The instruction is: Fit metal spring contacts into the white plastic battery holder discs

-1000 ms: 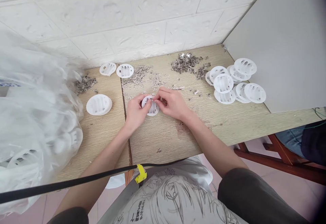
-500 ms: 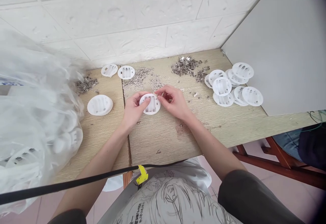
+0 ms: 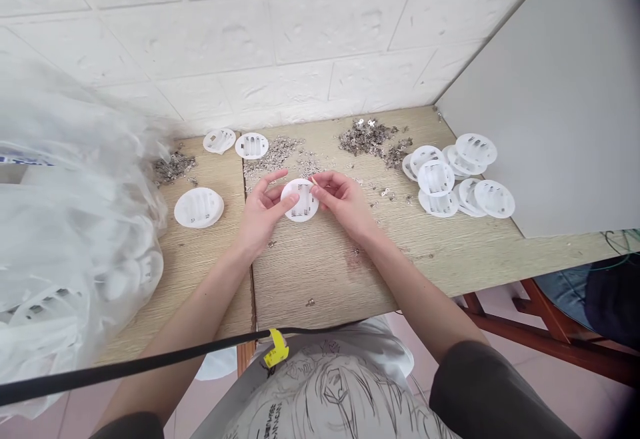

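A white round battery holder (image 3: 301, 209) with slots and small metal contacts lies tilted between my hands, just over the table. My left hand (image 3: 263, 216) grips its left side, thumb on the face and index finger raised off it. At the upper right rim, the thumb and index finger of my right hand (image 3: 345, 202) are pinched together on the edge; whether a small contact is between them is hidden. Beyond my hands lie a spread of tiny metal pieces (image 3: 277, 152) and a darker heap of metal contacts (image 3: 367, 138).
To the left stand a stack of white holders (image 3: 199, 208) and a clear plastic bag (image 3: 100, 226) of more holders. Two holders (image 3: 251, 146) lie near the wall, beside another metal heap (image 3: 175, 167). Several holders (image 3: 436, 178) are piled right, before a grey panel (image 3: 550, 106).
My left index finger has lifted away from the holder. The holder has turned a little in my hands, and my right fingers stay at its rim. The view has shifted slightly.
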The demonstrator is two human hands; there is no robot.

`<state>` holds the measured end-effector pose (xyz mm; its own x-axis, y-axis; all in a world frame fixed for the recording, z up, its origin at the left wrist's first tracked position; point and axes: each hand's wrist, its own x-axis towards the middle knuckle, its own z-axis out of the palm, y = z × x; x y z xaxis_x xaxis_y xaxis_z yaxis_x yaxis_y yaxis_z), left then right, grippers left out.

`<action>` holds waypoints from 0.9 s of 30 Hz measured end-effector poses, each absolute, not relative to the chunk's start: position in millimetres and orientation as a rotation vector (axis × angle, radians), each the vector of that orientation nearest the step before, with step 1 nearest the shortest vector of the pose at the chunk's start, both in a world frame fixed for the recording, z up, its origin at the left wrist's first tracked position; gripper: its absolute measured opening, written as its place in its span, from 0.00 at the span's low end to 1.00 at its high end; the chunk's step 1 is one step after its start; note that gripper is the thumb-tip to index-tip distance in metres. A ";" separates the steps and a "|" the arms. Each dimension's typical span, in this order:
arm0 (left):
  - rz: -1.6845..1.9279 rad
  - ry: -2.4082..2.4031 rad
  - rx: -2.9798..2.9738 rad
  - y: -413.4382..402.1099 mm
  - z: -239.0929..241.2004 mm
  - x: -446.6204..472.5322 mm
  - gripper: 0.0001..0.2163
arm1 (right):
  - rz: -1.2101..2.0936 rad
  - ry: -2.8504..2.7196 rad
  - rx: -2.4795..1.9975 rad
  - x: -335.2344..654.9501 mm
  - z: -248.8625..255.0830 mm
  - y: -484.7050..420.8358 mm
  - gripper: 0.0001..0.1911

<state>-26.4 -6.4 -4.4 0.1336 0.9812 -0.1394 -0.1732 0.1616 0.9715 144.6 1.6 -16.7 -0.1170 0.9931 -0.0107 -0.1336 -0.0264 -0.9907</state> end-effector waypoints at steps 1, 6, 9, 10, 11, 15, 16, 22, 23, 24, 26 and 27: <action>1.098 1.014 1.002 -6.0 -3.9 -26.6 0.32 | 1.402 -1.104 -1.069 143.7 -16.9 1.6 0.21; 1.091 0.868 0.977 -5.4 -2.3 -26.9 0.30 | 1.558 -0.804 -1.041 139.5 -17.6 1.7 0.25; 1.107 0.859 0.983 -4.9 -3.9 -26.6 0.24 | 1.589 -0.793 -1.027 138.3 -16.8 1.3 0.25; 1.120 0.870 0.980 -4.6 -4.6 -26.4 0.23 | 1.595 -0.810 -1.032 138.3 -16.4 1.0 0.25; 1.134 0.886 0.976 -4.2 -5.2 -26.2 0.22 | 1.602 -0.837 -1.041 138.6 -16.0 0.9 0.25; 1.166 0.921 0.923 -2.4 -6.4 -25.6 0.22 | 1.514 -1.054 -1.099 142.4 -15.4 0.7 0.20; 1.170 0.915 0.893 -2.1 -6.6 -25.6 0.22 | 1.447 -1.136 -1.123 143.7 -15.3 0.7 0.18; 1.190 0.916 0.779 -0.9 -9.2 -26.5 0.20 | 0.951 -1.589 -1.280 147.4 -13.8 -1.1 0.07; 1.185 0.917 0.774 -0.8 -9.7 -26.7 0.21 | 0.914 -1.624 -1.285 147.1 -13.6 -1.7 0.08; 1.178 0.917 0.770 -0.8 -10.2 -26.8 0.21 | 0.890 -1.652 -1.286 146.6 -13.5 -2.2 0.08; 1.169 0.918 0.767 -0.7 -11.3 -27.0 0.21 | 0.847 -1.693 -1.283 145.7 -13.8 -3.1 0.08; 1.167 0.921 0.769 -0.7 -11.8 -27.1 0.22 | 0.828 -1.710 -1.280 145.3 -14.1 -3.4 0.08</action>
